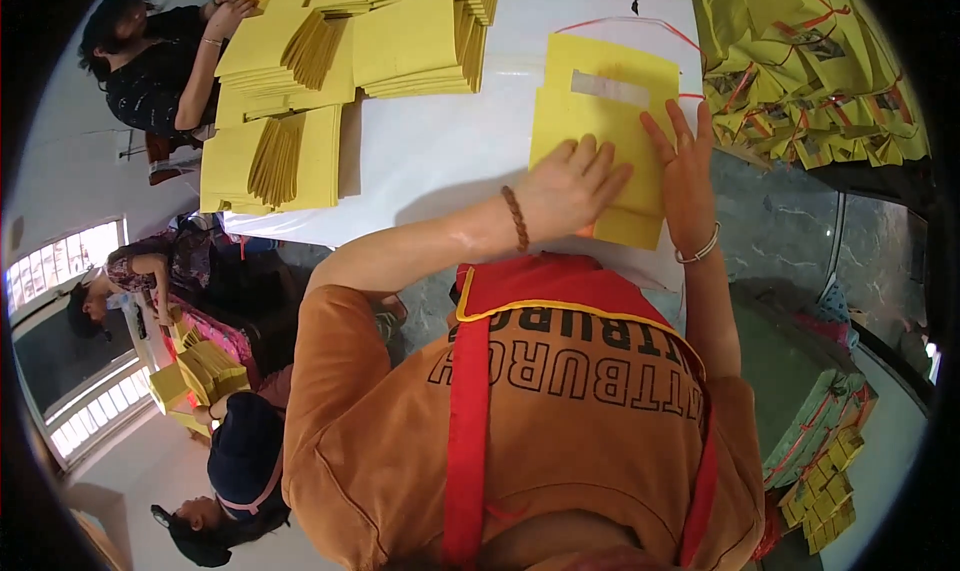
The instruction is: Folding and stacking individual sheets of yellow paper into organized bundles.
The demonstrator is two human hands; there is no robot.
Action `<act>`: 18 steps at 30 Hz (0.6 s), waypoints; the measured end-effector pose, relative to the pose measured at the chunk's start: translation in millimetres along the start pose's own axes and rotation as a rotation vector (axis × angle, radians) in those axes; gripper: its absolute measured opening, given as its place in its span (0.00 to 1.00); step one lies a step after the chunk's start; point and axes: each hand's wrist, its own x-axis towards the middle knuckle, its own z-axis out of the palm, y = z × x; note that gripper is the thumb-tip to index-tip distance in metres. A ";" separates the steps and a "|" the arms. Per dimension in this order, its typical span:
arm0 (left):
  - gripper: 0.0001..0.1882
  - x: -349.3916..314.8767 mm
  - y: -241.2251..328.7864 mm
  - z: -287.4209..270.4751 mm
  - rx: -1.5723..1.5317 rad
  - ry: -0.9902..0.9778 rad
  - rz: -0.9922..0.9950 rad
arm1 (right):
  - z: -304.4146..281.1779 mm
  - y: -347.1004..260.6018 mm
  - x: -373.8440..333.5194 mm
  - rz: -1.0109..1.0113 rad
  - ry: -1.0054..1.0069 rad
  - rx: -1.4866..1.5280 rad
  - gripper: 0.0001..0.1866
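Note:
In front of me on the white table (430, 141) lies a flat yellow paper piece (560, 71), perhaps a small stack. A pale, silvery strip (610, 88) crosses its upper part. My left hand (575, 186) rests palm down on the paper, fingers spread, a beaded bracelet at the wrist. At the paper's right edge stands my right hand (690, 186), its fingers stretched out and apart, wearing a bangle. Neither hand grips anything that shows. A red string (640, 21) curves over the table behind the paper, and part of it is hidden.
Piles of folded yellow paper (415, 46) cover the table's far left, where a co-worker (155, 76) handles some. Tied yellow bundles (815, 71) are heaped at the far right. Green wrapped bales (800, 391) stand right of me. More people work at the left with yellow paper (195, 371).

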 end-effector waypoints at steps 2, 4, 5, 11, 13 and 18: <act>0.36 6.4 14.6 -6.5 0.073 -0.017 -0.075 | -0.3 -7.1 -0.7 0.003 -0.020 -0.019 0.34; 0.36 8.3 17.5 2.6 0.163 0.136 -0.130 | 2.1 -16.1 1.1 -0.023 -0.014 0.011 0.35; 0.35 10.4 13.3 -0.3 0.043 0.060 -0.156 | 2.1 -20.3 3.2 -0.026 0.001 0.034 0.35; 0.26 -28.8 -80.2 -61.0 0.042 0.405 -0.312 | -14.1 -29.8 0.3 -0.218 0.253 -0.063 0.33; 0.28 -60.6 -133.2 -49.5 0.201 0.418 -0.355 | -14.9 -22.8 -4.1 -0.181 0.267 -0.055 0.32; 0.31 -107.6 -203.1 8.4 0.207 0.274 -0.537 | 4.5 -10.2 -12.5 -0.116 0.153 -0.247 0.25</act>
